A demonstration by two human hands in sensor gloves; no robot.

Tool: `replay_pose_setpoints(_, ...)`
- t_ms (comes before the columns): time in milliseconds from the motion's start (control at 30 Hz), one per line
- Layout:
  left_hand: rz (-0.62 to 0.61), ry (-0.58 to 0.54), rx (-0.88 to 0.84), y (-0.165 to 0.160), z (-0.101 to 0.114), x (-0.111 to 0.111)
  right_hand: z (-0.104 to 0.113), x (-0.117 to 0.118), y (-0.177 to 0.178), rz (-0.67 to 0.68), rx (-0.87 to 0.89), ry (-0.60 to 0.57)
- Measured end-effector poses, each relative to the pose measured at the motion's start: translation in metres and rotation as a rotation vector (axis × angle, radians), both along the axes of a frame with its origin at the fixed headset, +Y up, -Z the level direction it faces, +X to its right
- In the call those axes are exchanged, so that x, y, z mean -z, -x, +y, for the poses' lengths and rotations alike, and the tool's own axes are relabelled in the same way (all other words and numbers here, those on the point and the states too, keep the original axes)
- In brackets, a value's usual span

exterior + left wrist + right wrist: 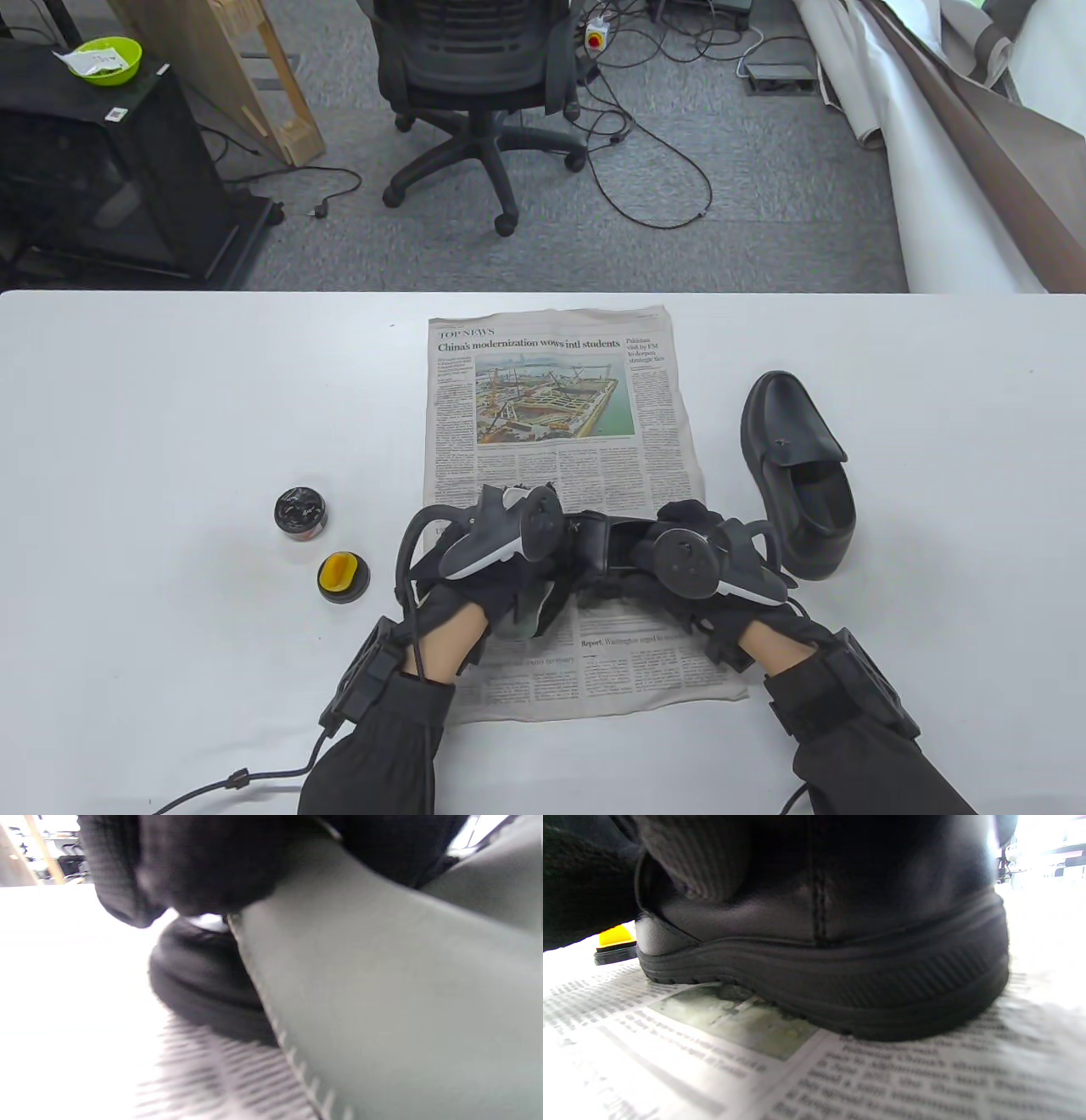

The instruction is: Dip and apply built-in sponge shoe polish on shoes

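A black leather shoe stands on the newspaper, held between both hands. My left hand grips its left end; the left wrist view shows gloved fingers on the shoe's grey-green lining. My right hand grips the right end; the right wrist view shows the shoe's heel and sole resting on the paper, with gloved fingers at the collar. The open polish tin and its lid with the yellow sponge lie left of the paper. The lid also shows in the right wrist view.
A second black shoe lies on the white table right of the newspaper, close to my right hand. Glove cables trail off the table's front edge. An office chair stands beyond the far edge.
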State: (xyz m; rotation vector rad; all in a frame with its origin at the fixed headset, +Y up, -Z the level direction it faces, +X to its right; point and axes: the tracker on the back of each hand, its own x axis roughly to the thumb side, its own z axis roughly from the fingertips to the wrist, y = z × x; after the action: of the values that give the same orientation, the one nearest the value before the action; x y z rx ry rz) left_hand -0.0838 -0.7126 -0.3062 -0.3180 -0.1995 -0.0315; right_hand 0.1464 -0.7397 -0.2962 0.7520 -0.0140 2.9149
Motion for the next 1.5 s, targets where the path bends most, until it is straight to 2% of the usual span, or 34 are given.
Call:
replay_pose_setpoints(267, 0.099, 0.001, 0.156, 0.015, 0.005, 0.001, 0.0, 0.0, 0.0, -0.002, 0.002, 0.0)
replay_pose_setpoints(333, 0.082, -0.043, 0.227, 0.011, 0.009, -0.001, 0.0, 0.0, 0.0, -0.001, 0.001, 0.0)
replay_pose_setpoints(367, 0.03, -0.09, 0.236, 0.003, 0.014, -0.001, 0.0, 0.0, 0.0, 0.0, 0.002, 0.001)
replay_pose_setpoints(400, 0.001, -0.116, 0.195, -0.001, 0.016, -0.002, 0.0, 0.0, 0.0, 0.001, 0.002, 0.002)
replay_pose_setpoints(433, -0.055, -0.135, 0.063, -0.009, 0.019, 0.0, 0.0, 0.0, 0.0, 0.003, 0.002, 0.002)
replay_pose_setpoints(533, -0.074, -0.088, -0.267, -0.032, 0.024, 0.006, 0.0, 0.001, 0.0, 0.004, 0.004, 0.004)
replay_pose_setpoints(600, -0.089, -0.075, -0.252, -0.047, 0.024, 0.014, 0.0, 0.001, 0.0, 0.004, 0.003, 0.002)
replay_pose_setpoints(700, -0.097, -0.003, -0.108, -0.057, 0.014, 0.023, 0.0, 0.001, 0.0, 0.005, 0.003, 0.002)
replay_pose_setpoints(800, -0.041, 0.049, -0.183, -0.051, 0.009, 0.028, 0.0, 0.001, 0.0, 0.008, 0.006, 0.003)
replay_pose_setpoints(1000, 0.047, 0.097, -0.027, -0.027, 0.002, 0.039, 0.0, 0.001, 0.0, 0.008, 0.002, 0.0)
replay_pose_setpoints(1367, 0.193, 0.128, 0.146, 0.025, 0.003, 0.037, 0.0, 0.001, 0.0, 0.002, 0.001, 0.002)
replay_pose_setpoints(1500, 0.231, 0.109, 0.193, 0.032, 0.007, 0.037, 0.0, 0.001, 0.0, 0.003, 0.002, 0.001)
